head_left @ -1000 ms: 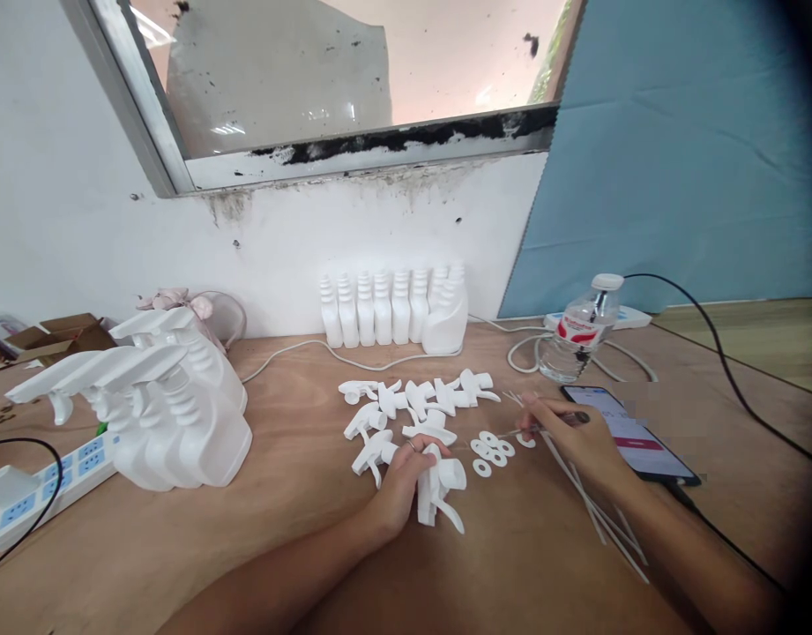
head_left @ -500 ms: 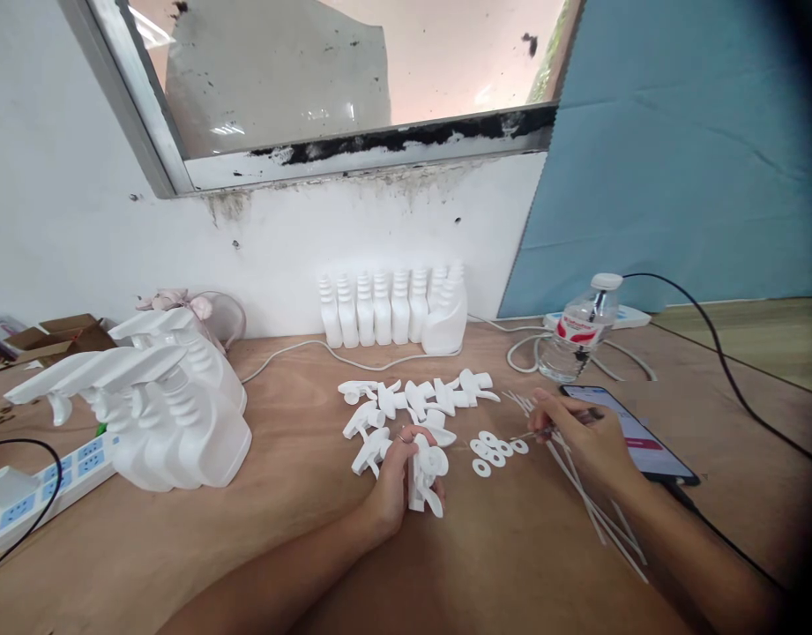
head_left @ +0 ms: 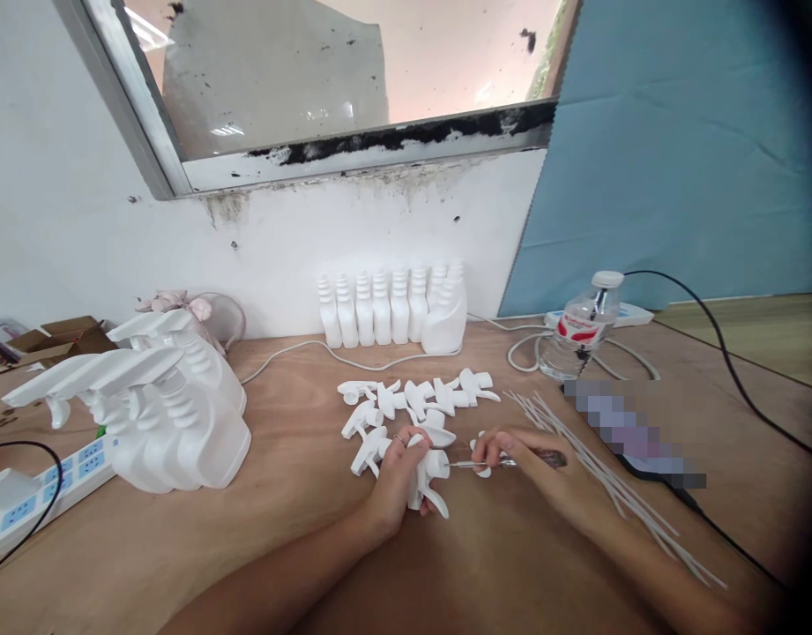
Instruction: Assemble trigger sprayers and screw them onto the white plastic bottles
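My left hand (head_left: pixel 398 483) is closed round a white trigger sprayer head (head_left: pixel 435 464), its round collar facing right. In my right hand (head_left: pixel 521 454) is a slim screwdriver (head_left: pixel 459 464) with a thin metal shaft and a dark handle end. The shaft's tip is at the collar opening; whether it is inside, I cannot tell. White ring washers (head_left: pixel 482 473) lie mostly hidden under my right hand. Several more sprayer heads (head_left: pixel 419 399) lie just beyond my left hand. Thin white tubes (head_left: pixel 597 467) are spread to the right, partly beneath my right forearm.
White bottles (head_left: pixel 382 309) stand along the wall. At left, bottles with sprayer heads fitted (head_left: pixel 200 432) stand by a power strip (head_left: pixel 62 485). A water bottle (head_left: pixel 577 331), a phone (head_left: pixel 630 432) and cables are at right. A cardboard box (head_left: pixel 62 339) sits far left.
My right hand has moved left from beside the phone, bringing the screwdriver to the sprayer head's collar. The sprayer head has turned so its collar faces right. The tubes lie more exposed.
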Available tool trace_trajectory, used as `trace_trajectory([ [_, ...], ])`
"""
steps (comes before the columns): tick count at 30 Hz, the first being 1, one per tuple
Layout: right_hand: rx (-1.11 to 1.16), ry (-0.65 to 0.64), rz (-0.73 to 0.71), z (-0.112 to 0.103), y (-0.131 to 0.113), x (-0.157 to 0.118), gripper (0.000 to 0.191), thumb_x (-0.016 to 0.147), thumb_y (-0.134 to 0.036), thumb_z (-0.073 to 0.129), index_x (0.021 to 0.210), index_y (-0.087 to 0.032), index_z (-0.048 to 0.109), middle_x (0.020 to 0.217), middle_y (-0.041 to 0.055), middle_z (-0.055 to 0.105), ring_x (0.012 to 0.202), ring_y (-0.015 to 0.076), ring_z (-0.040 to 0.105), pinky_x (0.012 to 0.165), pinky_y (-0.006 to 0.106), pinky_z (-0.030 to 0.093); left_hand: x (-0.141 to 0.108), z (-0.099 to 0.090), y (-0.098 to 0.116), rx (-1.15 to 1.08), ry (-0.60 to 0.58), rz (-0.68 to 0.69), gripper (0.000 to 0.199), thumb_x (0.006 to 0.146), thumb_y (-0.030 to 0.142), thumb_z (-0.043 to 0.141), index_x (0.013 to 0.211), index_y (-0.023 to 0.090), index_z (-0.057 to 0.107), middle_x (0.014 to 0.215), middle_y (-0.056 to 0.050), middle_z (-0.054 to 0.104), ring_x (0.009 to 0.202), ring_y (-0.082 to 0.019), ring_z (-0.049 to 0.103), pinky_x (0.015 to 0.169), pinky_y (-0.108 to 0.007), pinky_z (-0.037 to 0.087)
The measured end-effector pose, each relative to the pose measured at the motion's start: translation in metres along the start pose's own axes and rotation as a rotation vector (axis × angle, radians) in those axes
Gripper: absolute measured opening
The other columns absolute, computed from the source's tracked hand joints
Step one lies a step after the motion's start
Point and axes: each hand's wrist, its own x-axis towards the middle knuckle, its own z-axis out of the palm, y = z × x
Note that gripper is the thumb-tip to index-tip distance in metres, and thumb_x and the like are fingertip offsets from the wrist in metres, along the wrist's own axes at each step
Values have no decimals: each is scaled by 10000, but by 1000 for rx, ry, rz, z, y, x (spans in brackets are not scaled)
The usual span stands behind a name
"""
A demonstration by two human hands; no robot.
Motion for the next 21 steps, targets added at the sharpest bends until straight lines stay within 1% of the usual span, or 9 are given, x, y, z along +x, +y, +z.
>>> trace_trajectory([
  [2, -81, 42, -49, 3, -3, -3, 418, 907, -428, 452, 616, -200, 647, 707, 48, 691, 702, 193, 646, 692, 294, 484, -1, 2, 1, 53, 0, -21, 410, 775, 548, 580, 911, 216, 382, 508, 74, 515, 272, -66, 400, 228, -133, 300],
  [5, -176, 87, -126, 10, -5, -8, 328, 877, -383, 521, 645, -216, 680, 690, 35, 699, 670, 191, 650, 665, 291, 487, -2, 3, 1, 112, 18, -24, 441, 770, 567, 592, 921, 220, 366, 511, 80, 517, 282, -62, 410, 242, -122, 300],
  [7, -196, 112, -135, 17, -5, -10, 288, 854, -377, 558, 652, -223, 695, 688, 32, 705, 664, 194, 652, 667, 295, 489, -3, 4, 1, 134, 48, -19, 444, 771, 573, 592, 922, 221, 368, 511, 84, 512, 290, -57, 409, 248, -115, 294],
  [9, -143, 149, -74, 22, -5, -9, 328, 857, -407, 544, 627, -224, 689, 670, 34, 705, 666, 199, 655, 676, 300, 494, -4, 3, 1, 130, 87, -7, 442, 770, 582, 586, 916, 219, 381, 525, 84, 507, 287, -46, 382, 237, -112, 276],
  [12, 15, 192, 102, 28, -1, -5, 418, 864, -481, 506, 584, -216, 669, 627, 39, 697, 676, 211, 666, 681, 308, 508, -3, 2, 3, 126, 119, -19, 442, 762, 597, 580, 892, 207, 416, 540, 76, 510, 271, -31, 340, 214, -110, 238],
  [14, 98, 207, 176, 30, 3, -3, 444, 856, -513, 508, 575, -209, 667, 610, 43, 695, 698, 222, 674, 705, 320, 510, -3, 3, 5, 132, 133, -38, 444, 747, 594, 592, 877, 200, 434, 521, 73, 504, 264, -31, 335, 207, -109, 223],
  [18, 172, 200, 182, 30, 10, 0, 465, 858, -532, 502, 583, -199, 678, 603, 47, 692, 733, 225, 670, 767, 339, 488, -2, 3, 7, 123, 167, -44, 437, 719, 572, 621, 853, 196, 445, 506, 77, 487, 271, -29, 333, 211, -104, 214],
  [21, 221, 181, 197, 29, 11, 1, 472, 847, -549, 509, 587, -193, 675, 610, 47, 689, 711, 221, 667, 732, 334, 489, -2, 3, 8, 122, 159, -58, 436, 713, 570, 623, 849, 194, 447, 510, 77, 492, 266, -21, 328, 222, -102, 207],
])
